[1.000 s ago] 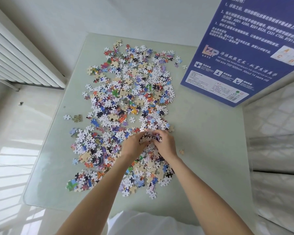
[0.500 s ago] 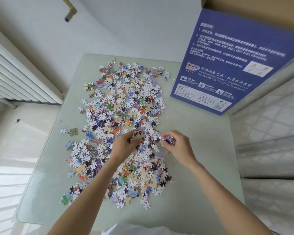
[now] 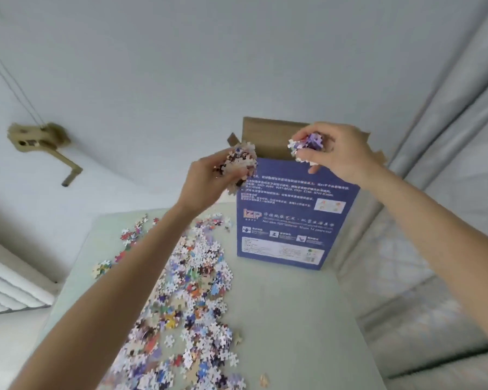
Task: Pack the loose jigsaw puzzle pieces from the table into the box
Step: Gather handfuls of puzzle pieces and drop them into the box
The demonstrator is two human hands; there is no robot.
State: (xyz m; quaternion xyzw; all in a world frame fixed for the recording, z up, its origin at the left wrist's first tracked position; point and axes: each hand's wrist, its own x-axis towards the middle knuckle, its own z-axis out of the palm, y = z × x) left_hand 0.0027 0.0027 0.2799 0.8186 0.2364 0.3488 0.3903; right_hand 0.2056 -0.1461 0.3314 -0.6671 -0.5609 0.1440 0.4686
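Note:
A tall blue puzzle box (image 3: pixel 296 218) stands upright at the table's far right, its brown cardboard flaps (image 3: pixel 268 136) open at the top. My left hand (image 3: pixel 209 178) is raised just left of the opening, shut on a clump of puzzle pieces (image 3: pixel 241 164). My right hand (image 3: pixel 338 153) hovers over the box's open top, gripping a smaller bunch of purple and white pieces (image 3: pixel 306 149). A wide scatter of loose colourful pieces (image 3: pixel 192 294) lies on the pale green table (image 3: pixel 288 319) below my left forearm.
A white radiator (image 3: pixel 9 288) runs along the left wall. A brass wall fitting (image 3: pixel 40 142) sticks out at the upper left. Grey curtains (image 3: pixel 448 136) hang on the right, close behind the box. Two stray pieces (image 3: pixel 264 380) lie near the table's front.
Both hands lifted from the pile on the table, each carrying a clump of pieces, up to the top of the box. The camera tilted upward.

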